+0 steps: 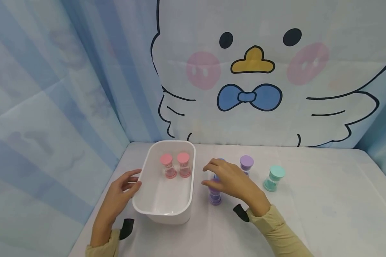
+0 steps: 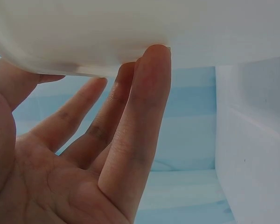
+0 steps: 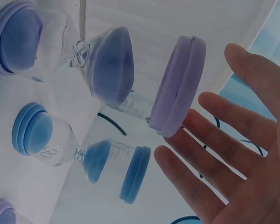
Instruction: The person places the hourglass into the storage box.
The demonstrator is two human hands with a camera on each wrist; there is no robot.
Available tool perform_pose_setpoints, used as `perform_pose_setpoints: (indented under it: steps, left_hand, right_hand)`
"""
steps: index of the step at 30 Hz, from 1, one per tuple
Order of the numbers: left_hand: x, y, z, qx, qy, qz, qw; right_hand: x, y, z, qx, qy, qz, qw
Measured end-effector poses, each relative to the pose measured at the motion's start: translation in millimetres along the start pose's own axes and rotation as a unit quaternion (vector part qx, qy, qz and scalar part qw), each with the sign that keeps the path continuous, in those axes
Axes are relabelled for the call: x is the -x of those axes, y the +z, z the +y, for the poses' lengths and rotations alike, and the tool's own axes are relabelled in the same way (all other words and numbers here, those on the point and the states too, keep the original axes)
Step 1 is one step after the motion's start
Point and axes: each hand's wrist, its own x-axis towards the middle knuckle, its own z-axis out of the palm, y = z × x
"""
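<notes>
A tub (image 1: 141,203) stands on the bench (image 1: 325,200), left of centre. Two sand timers (image 1: 175,165) stand upright side by side inside it, at its far end. The left hand (image 1: 120,191) rests against the tub's left wall, fingertips at the rim. Just right of the tub, a sand timer (image 1: 215,197) stands upright under the right hand (image 1: 231,182); another timer (image 3: 77,149) stands just behind it, mostly hidden from the head view. Farther right and slightly farther back stands a third timer (image 1: 246,165), and right of that a fourth (image 1: 274,177). A curtain (image 1: 260,71) hangs behind the bench and along its left side.
</notes>
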Motion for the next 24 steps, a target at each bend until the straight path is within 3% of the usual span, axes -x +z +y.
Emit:
perform_pose_setpoints:
  steps: [24]
  left_hand:
    - [-1.2, -0.8, -3.3, 0.004, -0.005, -0.003, 1.0]
  right_hand:
    - [10.1, 7.1, 4.4, -0.02, 0.001, -0.034, 0.999]
